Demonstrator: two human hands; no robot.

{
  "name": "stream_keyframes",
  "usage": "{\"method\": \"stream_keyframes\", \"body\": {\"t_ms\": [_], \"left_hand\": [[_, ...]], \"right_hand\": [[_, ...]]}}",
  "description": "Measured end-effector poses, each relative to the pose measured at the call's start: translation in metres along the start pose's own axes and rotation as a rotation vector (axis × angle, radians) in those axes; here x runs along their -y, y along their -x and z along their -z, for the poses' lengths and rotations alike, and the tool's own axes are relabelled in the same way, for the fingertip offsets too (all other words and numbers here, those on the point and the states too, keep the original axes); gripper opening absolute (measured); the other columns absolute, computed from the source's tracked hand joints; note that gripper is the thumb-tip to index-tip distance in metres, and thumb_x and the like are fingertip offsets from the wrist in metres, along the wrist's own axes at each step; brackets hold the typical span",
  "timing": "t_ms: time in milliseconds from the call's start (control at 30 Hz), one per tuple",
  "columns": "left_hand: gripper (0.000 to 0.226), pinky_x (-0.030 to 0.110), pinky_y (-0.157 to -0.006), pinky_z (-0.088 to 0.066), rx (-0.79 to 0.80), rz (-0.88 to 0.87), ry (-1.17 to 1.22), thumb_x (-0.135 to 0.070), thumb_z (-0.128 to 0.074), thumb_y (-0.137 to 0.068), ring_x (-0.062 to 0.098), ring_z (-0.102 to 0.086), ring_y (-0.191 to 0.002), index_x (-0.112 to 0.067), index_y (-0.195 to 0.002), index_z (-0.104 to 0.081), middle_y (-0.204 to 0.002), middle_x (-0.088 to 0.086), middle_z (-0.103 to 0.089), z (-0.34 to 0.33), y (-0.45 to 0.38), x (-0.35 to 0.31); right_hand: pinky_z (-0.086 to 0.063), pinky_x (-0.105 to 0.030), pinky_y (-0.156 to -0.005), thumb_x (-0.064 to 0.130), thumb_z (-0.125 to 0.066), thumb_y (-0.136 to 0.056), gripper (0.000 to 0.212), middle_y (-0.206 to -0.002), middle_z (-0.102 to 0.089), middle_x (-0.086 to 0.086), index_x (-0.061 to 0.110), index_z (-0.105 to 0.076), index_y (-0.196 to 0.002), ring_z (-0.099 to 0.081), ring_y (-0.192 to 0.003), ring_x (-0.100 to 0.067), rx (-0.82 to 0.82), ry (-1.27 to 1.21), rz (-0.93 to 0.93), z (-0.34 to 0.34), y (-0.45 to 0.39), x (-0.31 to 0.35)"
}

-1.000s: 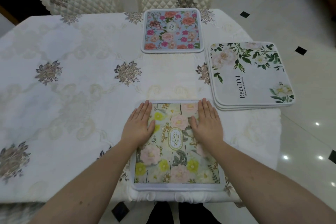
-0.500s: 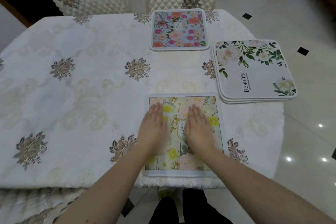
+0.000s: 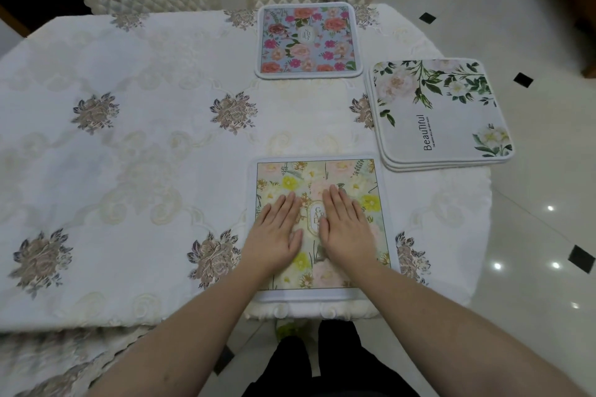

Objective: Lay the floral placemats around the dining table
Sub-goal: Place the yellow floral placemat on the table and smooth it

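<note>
Palms rest flat on the yellow placemat (image 3: 317, 226): the left hand (image 3: 277, 235) and right hand (image 3: 346, 229) lie side by side, fingers straight, held close together and pinching nothing, with its oval label showing in the gap between them. Its far edge lies beyond the fingertips; its near edge sits under the wrists, right at the brink of the table (image 3: 129, 145). Further beyond the fingertips lies the pink placemat (image 3: 308, 40), and to the right of the right hand's fingers waits the stack of white placemats (image 3: 438, 114), itself overhanging the table's rim. Any pull toward the body could probably drag the mat, and the slack tablecloth (image 3: 145, 80) with it, over the brink; a careless reach could likely tip the stack off.
</note>
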State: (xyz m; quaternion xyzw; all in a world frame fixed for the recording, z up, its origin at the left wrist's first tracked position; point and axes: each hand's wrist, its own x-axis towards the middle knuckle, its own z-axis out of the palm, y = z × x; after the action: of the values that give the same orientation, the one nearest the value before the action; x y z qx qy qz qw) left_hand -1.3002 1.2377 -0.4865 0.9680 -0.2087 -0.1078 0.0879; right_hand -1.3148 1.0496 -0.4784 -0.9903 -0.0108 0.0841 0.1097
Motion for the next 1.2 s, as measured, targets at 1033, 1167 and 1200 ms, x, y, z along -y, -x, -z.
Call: {"method": "stream_keyframes", "body": {"t_ms": [1033, 1167, 1200], "left_hand": [[0.061, 0.035, -0.124, 0.003, 0.016, 0.132, 0.105, -0.036, -0.020, -0.105, 0.018, 0.001, -0.154, -0.011, -0.159, -0.006, -0.167, 0.005, -0.001, -0.008, 0.049, -0.051], [0.065, 0.039, -0.125, -0.001, 0.017, 0.133, 0.057, -0.041, -0.010, -0.101, 0.019, -0.001, -0.154, -0.012, -0.159, -0.009, -0.167, 0.004, -0.002, -0.016, 0.051, -0.054], [0.066, 0.040, -0.125, -0.001, 0.017, 0.111, 0.050, -0.044, -0.011, -0.101, 0.018, -0.001, -0.154, -0.013, -0.159, -0.010, -0.167, 0.003, -0.002, -0.016, 0.052, -0.052]], "right_hand": [[0.008, -0.028, -0.120, 0.020, -0.035, -0.103, 0.059, -0.166, -0.008, -0.003, 0.011, -0.013, -0.157, -0.001, -0.153, -0.016, 0.027, -0.143, -0.057, -0.007, 0.067, 0.019], [0.007, -0.031, -0.122, 0.029, -0.035, -0.104, 0.060, -0.165, -0.009, -0.005, 0.009, -0.015, -0.157, -0.005, -0.153, -0.018, 0.024, -0.042, -0.056, -0.015, 0.070, 0.025], [0.005, -0.033, -0.123, 0.031, -0.033, -0.104, 0.060, -0.165, -0.013, -0.006, 0.008, -0.018, -0.156, -0.007, -0.153, -0.018, 0.019, -0.019, -0.052, -0.015, 0.071, 0.025]]}}
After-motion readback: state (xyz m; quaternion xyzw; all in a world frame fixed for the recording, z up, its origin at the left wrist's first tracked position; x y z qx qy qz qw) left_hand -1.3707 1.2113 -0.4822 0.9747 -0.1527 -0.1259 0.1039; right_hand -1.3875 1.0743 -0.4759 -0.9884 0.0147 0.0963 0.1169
